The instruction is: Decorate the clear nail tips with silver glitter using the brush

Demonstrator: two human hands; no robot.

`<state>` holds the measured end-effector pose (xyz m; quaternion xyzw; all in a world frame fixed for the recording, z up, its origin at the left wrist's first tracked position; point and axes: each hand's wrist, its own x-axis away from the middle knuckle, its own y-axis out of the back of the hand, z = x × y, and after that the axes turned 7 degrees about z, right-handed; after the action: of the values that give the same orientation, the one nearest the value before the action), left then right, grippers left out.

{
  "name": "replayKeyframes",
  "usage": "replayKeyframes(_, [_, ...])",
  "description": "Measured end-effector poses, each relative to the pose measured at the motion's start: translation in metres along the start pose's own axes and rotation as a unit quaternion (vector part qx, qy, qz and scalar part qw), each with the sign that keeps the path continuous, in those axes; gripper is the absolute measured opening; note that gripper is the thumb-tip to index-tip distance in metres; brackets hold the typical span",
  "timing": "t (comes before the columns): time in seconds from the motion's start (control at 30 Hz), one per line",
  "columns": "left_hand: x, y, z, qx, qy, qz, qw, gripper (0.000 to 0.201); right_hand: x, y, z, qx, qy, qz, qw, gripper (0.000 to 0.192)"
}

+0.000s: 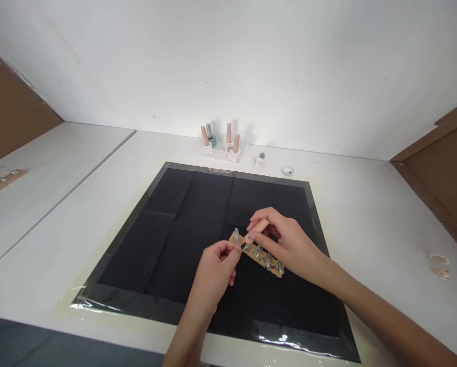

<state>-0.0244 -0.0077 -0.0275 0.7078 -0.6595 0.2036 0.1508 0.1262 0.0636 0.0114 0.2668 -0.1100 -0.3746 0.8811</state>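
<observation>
My right hand (280, 234) is closed around a peach nail polish brush cap (257, 231), held slanting down to the left. Its dark brush end meets a clear false nail (246, 246). My left hand (223, 260) pinches at the lower end of that same nail, thumb against forefinger. Just behind the fingertips lies a tan strip (275, 271) carrying several clear false nails (267, 260) in a row. One more nail (236, 235) stands upright at the strip's left end. My fingers partly hide the strip.
A black mat (198, 214) under clear film covers the table's middle. Behind it stand several capped polish bottles (234, 154), a capless bottle (260, 160) and a small white dish (288, 171). Another nail strip (4, 183) lies far left; tape-like rings (439, 259) lie at the right.
</observation>
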Motion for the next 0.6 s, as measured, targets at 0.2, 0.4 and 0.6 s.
replayKeyframes(0.2, [-0.001, -0.001, 0.000, -0.001, 0.007, -0.006, 1.000, 0.021, 0.001, 0.006, -0.006, 0.058, -0.013, -0.049, 0.997, 0.008])
replayKeyframes(0.4, [-0.001, -0.002, -0.002, -0.002, -0.002, -0.006, 1.000, 0.022, 0.008, 0.011, 0.001, 0.075, 0.068, 0.035, 0.994, 0.004])
replayKeyframes(0.6, [-0.001, -0.002, -0.001, -0.006, 0.005, -0.014, 1.000, 0.025, 0.007, 0.014, -0.003, 0.126, 0.048, 0.011, 0.991, 0.006])
